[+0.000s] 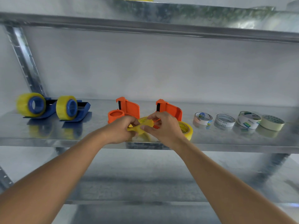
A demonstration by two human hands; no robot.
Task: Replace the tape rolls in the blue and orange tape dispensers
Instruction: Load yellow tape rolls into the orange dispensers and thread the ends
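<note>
**Both hands work a yellow tape strip in front of the orange dispensers**

Left hand (pixel 120 129) and right hand (pixel 163 126) each pinch an end of a crumpled yellow tape strip (pixel 140 126), fingers pressed on it, just above the galvanised metal shelf (pixel 48 135). Likely freeing the tape end; best to keep it taut so it doesn't stick to itself. A yellow tape roll (pixel 186 128) lies just right of the hands, partly hidden. Two open orange plastic dispensers (pixel 127 109) (pixel 169 109) stand right behind. Two blue dispensers (pixel 48 107) (pixel 80 109), far left, already carry yellow rolls. Four spare white and cream rolls (pixel 237 121) sit well right, clear of the work.
</note>
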